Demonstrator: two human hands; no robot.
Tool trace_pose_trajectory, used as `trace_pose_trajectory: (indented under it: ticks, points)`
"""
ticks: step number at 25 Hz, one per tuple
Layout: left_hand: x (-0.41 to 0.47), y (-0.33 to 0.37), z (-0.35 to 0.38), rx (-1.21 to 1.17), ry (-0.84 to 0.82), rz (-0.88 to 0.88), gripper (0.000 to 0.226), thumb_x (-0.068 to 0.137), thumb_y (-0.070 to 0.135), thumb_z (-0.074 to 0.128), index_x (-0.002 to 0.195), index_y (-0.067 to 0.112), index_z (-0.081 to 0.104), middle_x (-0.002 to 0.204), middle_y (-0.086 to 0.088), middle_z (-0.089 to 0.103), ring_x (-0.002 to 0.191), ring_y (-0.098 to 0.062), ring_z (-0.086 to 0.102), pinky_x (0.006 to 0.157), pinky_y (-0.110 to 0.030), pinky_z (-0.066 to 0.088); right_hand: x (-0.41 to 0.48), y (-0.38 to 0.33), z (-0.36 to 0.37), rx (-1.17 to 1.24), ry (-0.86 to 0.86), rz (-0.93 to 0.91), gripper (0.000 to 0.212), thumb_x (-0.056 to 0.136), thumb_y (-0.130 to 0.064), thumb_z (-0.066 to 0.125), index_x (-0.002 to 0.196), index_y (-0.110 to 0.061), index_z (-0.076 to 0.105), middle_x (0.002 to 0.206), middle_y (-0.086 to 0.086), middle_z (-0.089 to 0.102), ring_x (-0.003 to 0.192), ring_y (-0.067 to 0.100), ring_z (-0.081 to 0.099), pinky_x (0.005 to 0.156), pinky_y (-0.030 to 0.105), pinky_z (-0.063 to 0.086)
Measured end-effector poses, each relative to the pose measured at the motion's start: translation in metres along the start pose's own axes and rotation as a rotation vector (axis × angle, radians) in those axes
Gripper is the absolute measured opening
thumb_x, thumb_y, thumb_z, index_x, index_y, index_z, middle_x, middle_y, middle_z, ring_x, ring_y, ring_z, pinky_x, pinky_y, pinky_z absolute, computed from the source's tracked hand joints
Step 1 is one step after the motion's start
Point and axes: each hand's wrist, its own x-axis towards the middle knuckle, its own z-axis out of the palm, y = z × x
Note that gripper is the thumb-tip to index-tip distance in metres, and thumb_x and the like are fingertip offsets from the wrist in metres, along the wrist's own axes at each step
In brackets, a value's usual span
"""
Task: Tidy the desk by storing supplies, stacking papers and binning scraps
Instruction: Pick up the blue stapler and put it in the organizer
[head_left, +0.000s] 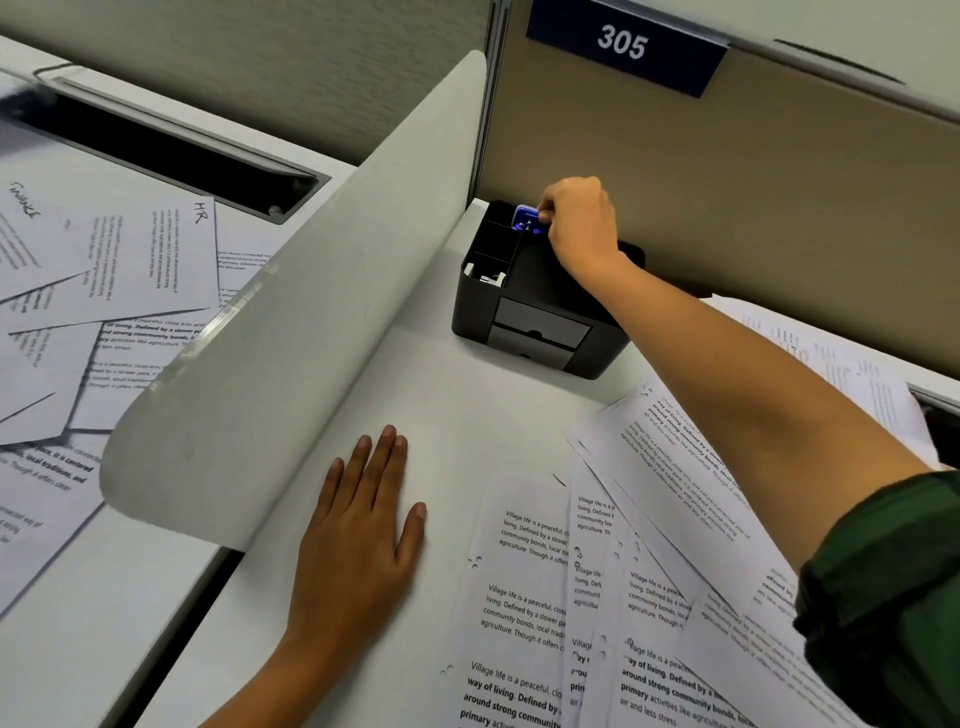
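Right hand (576, 223) is up at the black organiser (535, 301) in the desk's far corner, fingers pinching a small blue item (525, 219) at its back compartment. Left hand (358, 535) lies flat, fingers straight, on the white desk (457, 405) beside the curved divider (291, 322). Printed sheets (524, 597) sprawl overlapping under the right forearm, more sheets (130, 260) litter the neighbouring desk, and a 305 sign (623, 44) sits above
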Motion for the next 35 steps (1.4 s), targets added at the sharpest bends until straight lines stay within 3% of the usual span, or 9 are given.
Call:
trace_pose_trajectory:
  ticks: [3, 7, 12, 18, 22, 26, 31, 35]
  points:
    - [0.000, -0.001, 0.001, -0.011, 0.012, 0.002, 0.062, 0.094, 0.046, 0.019, 0.150, 0.023, 0.004, 0.158, 0.010, 0.004, 0.145, -0.007, -0.001, 0.118, -0.031, 0.006, 0.000, 0.003, -0.002, 0.025, -0.013, 0.020, 0.021, 0.085, 0.006, 0.052, 0.092, -0.001, 0.071, 0.093, 0.014, 0.067, 0.087, 0.028, 0.062, 0.066, 0.029, 0.045]
    - [0.002, -0.001, 0.004, -0.003, 0.028, 0.003, 0.061, 0.094, 0.043, 0.022, 0.150, 0.021, 0.009, 0.157, 0.008, 0.008, 0.145, -0.009, 0.002, 0.118, -0.033, 0.007, -0.006, 0.009, -0.008, 0.014, 0.048, -0.012, 0.024, 0.081, 0.011, 0.048, 0.089, 0.003, 0.068, 0.092, 0.017, 0.065, 0.085, 0.031, 0.062, 0.070, 0.037, 0.053]
    - [0.005, -0.003, 0.007, 0.020, 0.052, 0.012, 0.061, 0.094, 0.042, 0.022, 0.150, 0.021, 0.012, 0.157, 0.006, 0.010, 0.145, -0.010, 0.004, 0.118, -0.033, 0.006, -0.034, 0.015, -0.039, 0.157, 0.181, -0.103, 0.018, 0.091, -0.008, 0.052, 0.096, -0.003, 0.068, 0.093, 0.013, 0.066, 0.083, 0.023, 0.062, 0.072, 0.033, 0.053]
    - [0.003, -0.002, 0.007, 0.024, 0.086, 0.033, 0.063, 0.092, 0.044, 0.017, 0.149, 0.019, 0.017, 0.156, 0.004, 0.015, 0.145, -0.012, 0.007, 0.119, -0.033, 0.005, -0.107, 0.020, -0.110, 0.193, 0.338, -0.226, 0.012, 0.088, -0.010, 0.057, 0.087, -0.005, 0.067, 0.083, 0.009, 0.064, 0.072, 0.020, 0.060, 0.065, 0.028, 0.050]
    - [0.003, -0.002, 0.006, 0.016, 0.083, 0.036, 0.064, 0.090, 0.044, 0.016, 0.148, 0.016, 0.020, 0.156, 0.000, 0.019, 0.145, -0.016, 0.011, 0.119, -0.036, 0.008, -0.184, 0.020, -0.145, 0.254, 0.336, -0.248, 0.012, 0.089, -0.013, 0.060, 0.089, -0.004, 0.068, 0.084, 0.009, 0.066, 0.072, 0.017, 0.059, 0.067, 0.018, 0.044]
    - [-0.002, -0.002, 0.005, 0.002, 0.058, 0.024, 0.065, 0.088, 0.042, 0.018, 0.143, 0.011, 0.034, 0.149, -0.008, 0.034, 0.140, -0.024, 0.027, 0.118, -0.041, 0.015, -0.270, 0.027, -0.167, 0.309, 0.299, -0.137, 0.013, 0.087, -0.015, 0.066, 0.093, -0.004, 0.070, 0.088, 0.009, 0.069, 0.078, 0.013, 0.062, 0.071, 0.006, 0.042]
    - [-0.017, 0.024, -0.006, -0.080, 0.056, 0.097, 0.051, 0.091, 0.034, 0.035, 0.136, 0.011, 0.043, 0.141, -0.008, 0.045, 0.133, -0.024, 0.038, 0.115, -0.042, 0.018, -0.369, 0.054, -0.181, 0.374, 0.301, 0.074, 0.014, 0.083, -0.014, 0.068, 0.094, -0.006, 0.071, 0.090, 0.005, 0.071, 0.081, 0.010, 0.063, 0.075, 0.006, 0.045]
    - [-0.057, 0.090, 0.007, -0.164, 0.088, 0.183, 0.053, 0.093, 0.042, 0.032, 0.137, 0.014, 0.043, 0.147, -0.005, 0.039, 0.141, -0.022, 0.026, 0.117, -0.037, 0.008, -0.429, 0.092, -0.192, 0.423, 0.307, 0.176, 0.013, 0.082, -0.015, 0.068, 0.093, -0.008, 0.070, 0.088, 0.002, 0.071, 0.079, 0.008, 0.063, 0.075, 0.007, 0.046]
